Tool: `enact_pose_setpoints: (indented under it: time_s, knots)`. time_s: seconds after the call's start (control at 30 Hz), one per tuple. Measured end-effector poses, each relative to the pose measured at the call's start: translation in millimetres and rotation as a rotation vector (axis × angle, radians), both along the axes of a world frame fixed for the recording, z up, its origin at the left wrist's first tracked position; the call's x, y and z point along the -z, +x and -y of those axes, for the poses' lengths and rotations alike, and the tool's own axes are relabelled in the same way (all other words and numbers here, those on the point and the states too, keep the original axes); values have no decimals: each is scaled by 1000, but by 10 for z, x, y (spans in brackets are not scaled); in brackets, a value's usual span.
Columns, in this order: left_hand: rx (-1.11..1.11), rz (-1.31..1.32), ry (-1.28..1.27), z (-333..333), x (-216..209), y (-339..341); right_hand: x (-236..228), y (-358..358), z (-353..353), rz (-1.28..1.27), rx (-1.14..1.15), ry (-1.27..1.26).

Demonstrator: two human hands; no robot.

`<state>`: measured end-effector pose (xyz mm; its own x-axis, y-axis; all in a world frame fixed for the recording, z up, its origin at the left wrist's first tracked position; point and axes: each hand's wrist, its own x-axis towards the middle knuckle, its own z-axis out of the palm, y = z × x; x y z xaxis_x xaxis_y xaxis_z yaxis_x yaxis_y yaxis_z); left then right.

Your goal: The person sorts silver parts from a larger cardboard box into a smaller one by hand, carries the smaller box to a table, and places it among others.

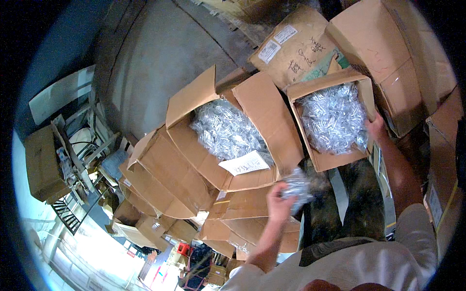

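My left hand [279, 203] is closed around a clear plastic bag of small silvery pieces [297, 189], smeared by motion. It is in front of my body, between two open cardboard boxes. My right hand [375, 128] grips the right side wall of the smaller cardboard box [332, 160]. This box is filled with clear bags of silvery pieces [334, 119]; their exact kind is too small to tell. To its left stands a larger open box [182, 138] with similar clear bags [225, 128] inside. A white paper sheet [244, 163] with handwriting lies on these bags.
Behind the smaller box leans a brown carton [293, 48] with labels and writing. Large cartons [388, 58] crowd the right side. More cardboard boxes [165, 174] line up at the left. A wooden frame [85, 131] and grey concrete floor [160, 58] lie farther off.
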<state>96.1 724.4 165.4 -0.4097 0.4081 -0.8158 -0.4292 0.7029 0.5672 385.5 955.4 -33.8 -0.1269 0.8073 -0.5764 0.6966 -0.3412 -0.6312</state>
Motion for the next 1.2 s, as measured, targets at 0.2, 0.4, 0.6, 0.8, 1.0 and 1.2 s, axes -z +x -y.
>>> enact_pose_setpoints:
  time_s: [0.2, 0.4, 0.6, 0.8, 1.0, 1.2]
  knots:
    - [-82, 194, 398, -595, 356, 446, 371, 254, 86, -134, -46, 117]
    - [-14, -598, 47, 279, 1551, -986, 268, 329, 37, -31, -71, -48]
    - [723, -887, -367, 405, 2229, -1908, 558, 389, 17, 0, -84, -70]
    - [1189, -337, -541, -41, 1834, -1645, 735, 1095, -199, 15, -74, -82]
    - [1261, -174, -644, 375, 1691, -1251, 638, 1055, -311, 103, -232, -59]
    - [1172, -376, -489, 608, 2077, -1395, 648, 933, -251, 105, -123, -60]
